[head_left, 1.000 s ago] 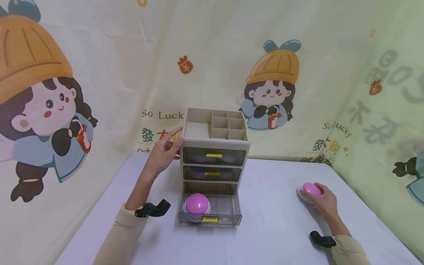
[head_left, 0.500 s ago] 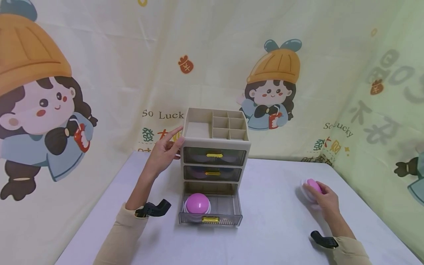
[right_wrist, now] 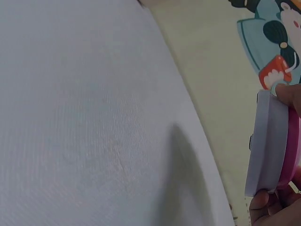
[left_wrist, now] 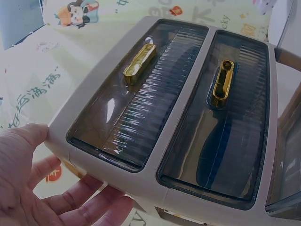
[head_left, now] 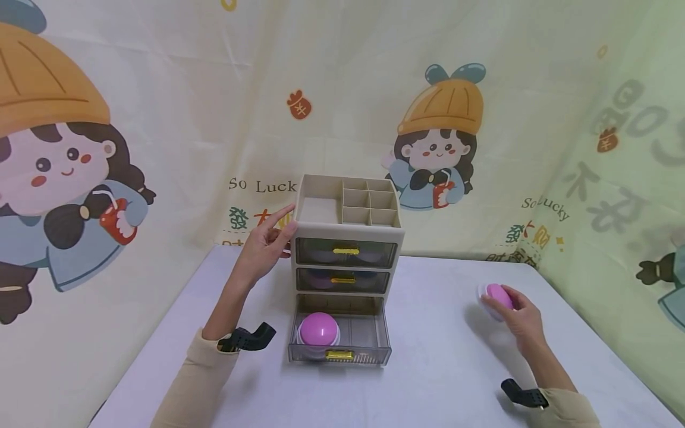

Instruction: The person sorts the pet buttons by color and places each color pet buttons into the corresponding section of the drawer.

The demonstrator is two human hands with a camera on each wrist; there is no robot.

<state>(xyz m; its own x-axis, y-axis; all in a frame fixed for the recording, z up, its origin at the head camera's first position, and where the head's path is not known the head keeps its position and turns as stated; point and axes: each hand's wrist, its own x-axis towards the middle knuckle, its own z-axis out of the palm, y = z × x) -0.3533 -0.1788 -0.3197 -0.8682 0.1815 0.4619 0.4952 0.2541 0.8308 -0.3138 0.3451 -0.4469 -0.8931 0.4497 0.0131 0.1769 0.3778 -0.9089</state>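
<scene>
In the head view my right hand (head_left: 520,318) pinches a round pink-domed button with a white base (head_left: 499,300) by its rim, tilted, above the table. The right wrist view shows the white base (right_wrist: 268,141) edge-on, with the thumb and fingers at opposite edges. My left hand (head_left: 262,246) rests its fingers, loosely extended, against the left side of a beige drawer organizer (head_left: 349,230). Its thumb touches the front corner in the left wrist view. The bottom drawer (head_left: 364,330) is pulled out, and a second pink-domed button (head_left: 319,330) sits in its left part.
Two upper drawers with gold handles (head_left: 346,251) are closed, with dim round shapes behind their dark fronts. Open compartments (head_left: 370,202) divide the organizer's top. A white cloth (head_left: 439,368) covers the table, and a printed cartoon curtain (head_left: 342,137) hangs behind it.
My right hand has lifted the pink-domed button off the table and tipped it, then drawn it slightly left. The left hand and the organizer have stayed in place.
</scene>
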